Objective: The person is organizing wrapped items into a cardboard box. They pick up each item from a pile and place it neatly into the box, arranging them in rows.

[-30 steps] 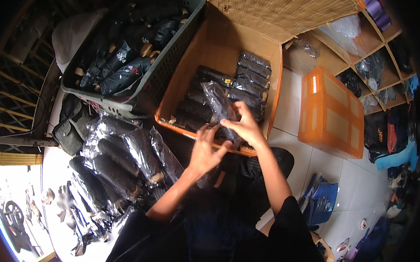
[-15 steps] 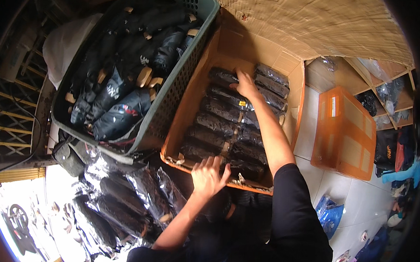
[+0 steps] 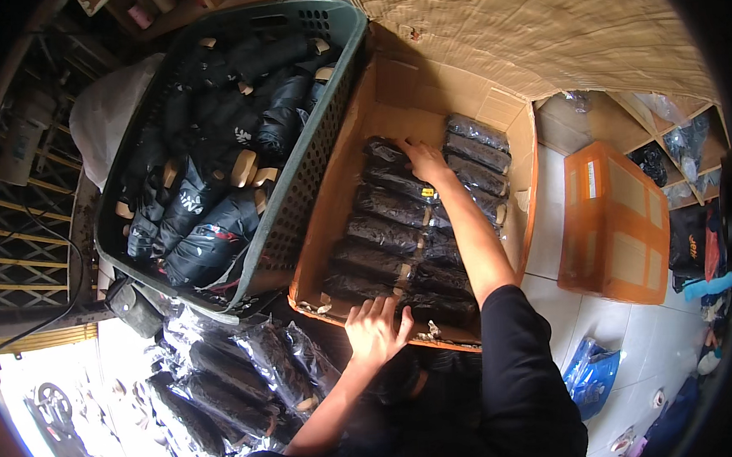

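An open cardboard box (image 3: 316,231) holds two columns of black folding umbrellas (image 3: 385,201) in clear plastic sleeves, laid side by side. Over the box's near rim hooks my left hand (image 3: 375,331), fingers inside and thumb apart, gripping the edge. My right hand (image 3: 423,161) reaches into the far part of the box, fingers stretched out at the end of the farthest umbrella (image 3: 387,151) in the left column. Its fingers look spread and not wrapped round anything, though the palm's underside is hidden.
Left of the box stands a dark green basket (image 3: 315,123) heaped with black umbrellas with wooden handles. More sleeved umbrellas (image 3: 224,372) lie at lower left. A raised cardboard flap (image 3: 538,33) arches over the far right. An orange-taped carton (image 3: 610,224) and a blue plastic package (image 3: 591,378) lie on the tiled floor.
The whole view has shifted slightly. My right hand's fingers have flattened and moved a little left over the farthest umbrella's end. My left hand stays on the box rim.
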A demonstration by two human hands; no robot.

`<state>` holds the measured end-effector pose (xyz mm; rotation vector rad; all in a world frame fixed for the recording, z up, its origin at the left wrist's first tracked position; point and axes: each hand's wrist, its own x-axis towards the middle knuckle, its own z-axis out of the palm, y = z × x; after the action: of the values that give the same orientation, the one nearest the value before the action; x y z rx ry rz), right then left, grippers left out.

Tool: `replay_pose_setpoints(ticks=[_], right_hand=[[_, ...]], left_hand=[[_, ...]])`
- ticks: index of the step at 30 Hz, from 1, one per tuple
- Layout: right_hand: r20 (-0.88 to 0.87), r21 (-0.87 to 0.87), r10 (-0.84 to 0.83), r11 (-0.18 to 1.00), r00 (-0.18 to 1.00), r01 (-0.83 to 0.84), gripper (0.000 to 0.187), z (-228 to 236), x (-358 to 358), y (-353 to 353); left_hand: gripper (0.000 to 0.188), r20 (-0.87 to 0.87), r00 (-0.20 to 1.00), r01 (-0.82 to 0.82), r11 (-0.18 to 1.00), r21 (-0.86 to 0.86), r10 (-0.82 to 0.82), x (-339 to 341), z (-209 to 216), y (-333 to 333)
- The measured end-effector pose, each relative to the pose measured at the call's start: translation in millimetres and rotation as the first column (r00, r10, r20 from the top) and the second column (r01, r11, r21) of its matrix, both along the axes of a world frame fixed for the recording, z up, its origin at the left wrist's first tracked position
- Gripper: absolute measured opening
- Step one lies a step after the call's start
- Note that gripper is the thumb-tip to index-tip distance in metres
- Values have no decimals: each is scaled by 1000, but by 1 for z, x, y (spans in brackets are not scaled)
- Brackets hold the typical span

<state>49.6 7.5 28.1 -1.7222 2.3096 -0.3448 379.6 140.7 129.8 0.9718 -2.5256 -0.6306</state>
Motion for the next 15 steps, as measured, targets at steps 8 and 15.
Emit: replay_pose_setpoints(ticks=[8, 15], right_hand=[[-284, 98, 21, 995, 958, 7, 75, -4, 8, 18], [-131, -135, -5, 991, 991, -13, 56, 31, 82, 60]], left_hand=[[23, -78, 997, 18, 997, -82, -25, -1, -9, 2], [25, -133, 990, 31, 998, -47, -37, 4, -2, 3]])
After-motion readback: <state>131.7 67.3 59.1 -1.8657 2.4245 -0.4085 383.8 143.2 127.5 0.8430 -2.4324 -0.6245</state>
